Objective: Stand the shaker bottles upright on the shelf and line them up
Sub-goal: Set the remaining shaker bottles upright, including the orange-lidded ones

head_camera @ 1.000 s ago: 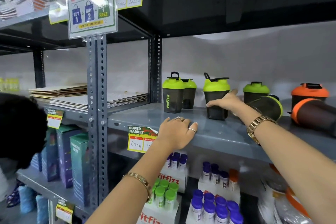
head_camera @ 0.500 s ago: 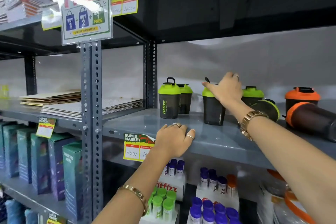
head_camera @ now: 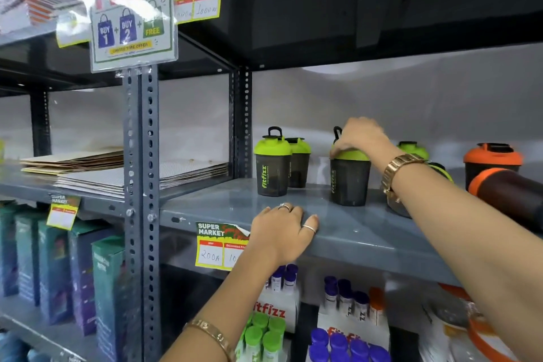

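Fingers (head_camera: 338,147) of right hand (head_camera: 363,135) on upright shaker bottle (head_camera: 349,178)

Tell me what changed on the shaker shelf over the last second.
The right hand rose from the side of the middle green-lidded shaker to grip its lid from above. That shaker stayed upright in place. The left hand stayed flat on the shelf edge; the tipped orange-lidded shaker still lies on its side.
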Available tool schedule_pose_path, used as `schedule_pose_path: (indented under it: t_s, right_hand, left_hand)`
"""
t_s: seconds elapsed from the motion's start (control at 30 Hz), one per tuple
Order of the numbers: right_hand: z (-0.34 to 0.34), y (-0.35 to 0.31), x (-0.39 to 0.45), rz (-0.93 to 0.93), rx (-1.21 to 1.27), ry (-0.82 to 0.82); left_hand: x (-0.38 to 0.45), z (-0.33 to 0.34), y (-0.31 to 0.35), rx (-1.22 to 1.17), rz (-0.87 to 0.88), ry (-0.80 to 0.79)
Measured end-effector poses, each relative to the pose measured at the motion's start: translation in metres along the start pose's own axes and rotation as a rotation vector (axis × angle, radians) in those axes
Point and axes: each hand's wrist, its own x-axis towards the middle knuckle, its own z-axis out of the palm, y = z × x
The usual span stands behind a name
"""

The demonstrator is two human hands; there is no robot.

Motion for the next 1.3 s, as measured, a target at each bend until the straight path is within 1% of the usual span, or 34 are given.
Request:
schedule_pose_path:
  t_s: [0.1, 0.2, 0.3, 0.4, 0.5, 0.73, 1.03, 1.1, 1.2, 1.23, 1.3]
  right_hand:
    - [-0.011, 0.011, 0.005, -0.048, 0.085, -0.134]
    - [-0.016, 0.026, 0.016, -0.079, 0.228, -0.28]
    - [-0.015, 0.038, 0.021, -0.109, 0.275, -0.338]
    - [-0.011, 0.049, 0.023, -0.13, 0.322, -0.332]
    - [-0.006, 0.057, 0.026, -0.168, 0.429, -0.34]
    - [-0.005, 0.057, 0.024, -0.207, 0.397, -0.259]
    - [-0.005, 0.051, 0.021, -0.217, 0.373, -0.266]
    - [-0.002, 0.052, 0.019, -0.208, 0.419, -0.271]
    - [0.0, 0.056, 0.011, -0.198, 0.562, -0.273]
    - [-0.001, 0.058, 0.008, -0.195, 0.613, -0.252]
    - [-0.004, 0.065, 0.002, -0.178, 0.672, -0.16]
  left_hand:
    - [-0.001, 0.0, 0.002, 0.012, -0.002, 0.0]
    - [0.0, 0.001, 0.002, 0.016, 0.003, 0.016]
    - [0.001, 0.003, 0.0, 0.014, 0.01, 0.035]
    - [0.001, 0.004, 0.0, 0.016, 0.017, 0.043]
    - [0.002, 0.005, -0.001, 0.015, 0.019, 0.056]
    - [0.003, 0.008, -0.001, 0.02, -0.002, 0.071]
    - [0.0, 0.005, 0.002, -0.007, -0.02, 0.052]
    - [-0.001, 0.004, 0.002, -0.013, -0.025, 0.046]
    - [-0.002, 0.003, 0.002, -0.017, -0.027, 0.04]
    - [-0.003, 0.003, 0.003, -0.016, -0.026, 0.037]
    - [-0.002, 0.003, 0.002, -0.02, -0.024, 0.035]
